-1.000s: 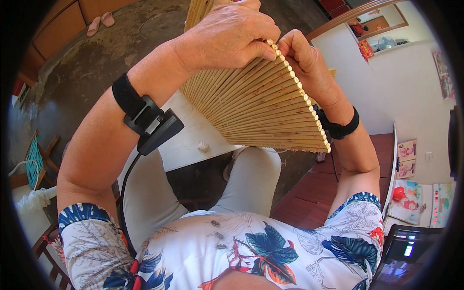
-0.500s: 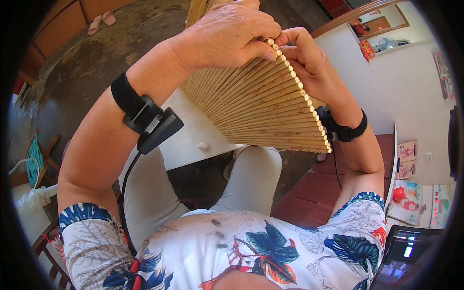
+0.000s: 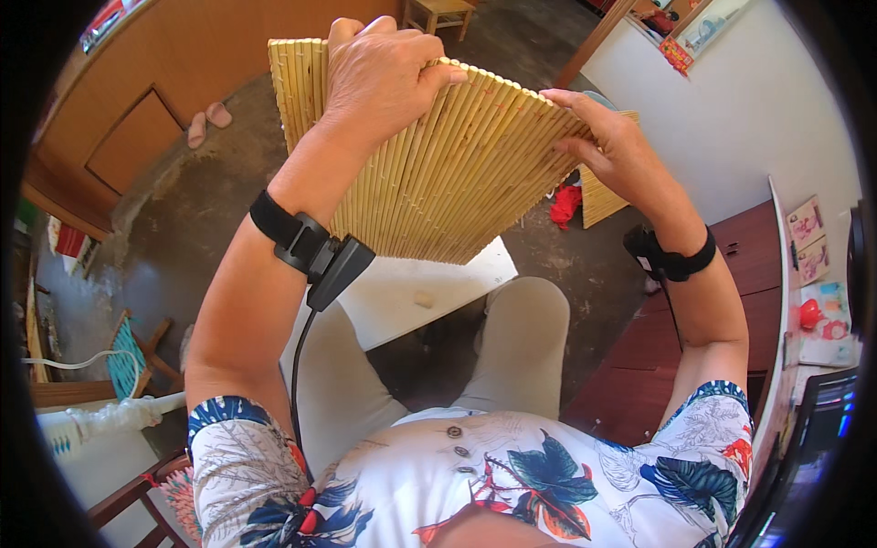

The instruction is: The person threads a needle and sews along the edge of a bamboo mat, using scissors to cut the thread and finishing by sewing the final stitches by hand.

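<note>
A mat of thin yellow stalks [image 3: 438, 173], bound side by side, stands raised in front of me above a white board [image 3: 457, 292]. My left hand [image 3: 388, 78] is closed over its upper edge, thumb on the near face and fingers over the top. My right hand [image 3: 617, 142] grips the same edge farther right, thumb and fingers on either side. Stalk ends line the upper rim, and the lower edge hangs near the board. Past my right wrist another strip of stalks [image 3: 603, 203] shows; whether it joins the mat I cannot tell.
A small pale lump [image 3: 424, 299] lies on the white board over my knees. Something red [image 3: 565, 205] is on the floor behind the mat. Pink slippers [image 3: 209, 124] lie far left, a wooden stool [image 3: 438, 14] stands at the back, and a dark red cabinet [image 3: 630, 374] is at my right.
My hands have moved apart along the upper edge, the left one leftward. The mat has swung from a slanted, fanned view to a broader face toward me. The whole view has shifted too.
</note>
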Demonstrator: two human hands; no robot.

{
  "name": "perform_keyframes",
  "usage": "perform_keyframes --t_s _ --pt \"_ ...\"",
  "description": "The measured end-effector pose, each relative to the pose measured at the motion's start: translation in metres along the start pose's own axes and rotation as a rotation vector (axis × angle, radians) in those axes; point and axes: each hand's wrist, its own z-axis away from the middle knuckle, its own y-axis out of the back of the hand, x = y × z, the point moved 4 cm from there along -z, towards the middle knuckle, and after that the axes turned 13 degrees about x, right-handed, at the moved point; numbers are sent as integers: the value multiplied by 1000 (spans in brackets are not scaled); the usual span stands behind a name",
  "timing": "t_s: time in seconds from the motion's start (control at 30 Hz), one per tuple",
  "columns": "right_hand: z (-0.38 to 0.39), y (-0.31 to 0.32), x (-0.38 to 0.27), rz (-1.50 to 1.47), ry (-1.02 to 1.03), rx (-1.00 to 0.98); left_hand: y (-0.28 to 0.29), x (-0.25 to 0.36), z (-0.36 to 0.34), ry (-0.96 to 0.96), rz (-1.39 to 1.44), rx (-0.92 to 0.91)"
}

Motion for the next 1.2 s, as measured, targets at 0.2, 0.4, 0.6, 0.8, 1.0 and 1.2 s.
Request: perform_keyframes --t_s 0.2,0.4,0.6,0.8,1.0,1.2 --pt "-16 -17 12 -209 -80 121 14 -14 -13 37 -90 -115" --pt "-16 -25 19 -300 -133 132 18 -8 -19 23 -181 -141" --pt "-4 -18 23 -348 -198 135 17 1 -22 0 -160 -143" --pt "23 -6 -28 -797 -377 -308 49 0 1 -25 244 -195" --pt "18 -50 -75 -800 -61 -187 104 15 8 -45 535 -328" --pt "14 -69 -115 -1023 -15 -191 140 31 6 0 529 -349"
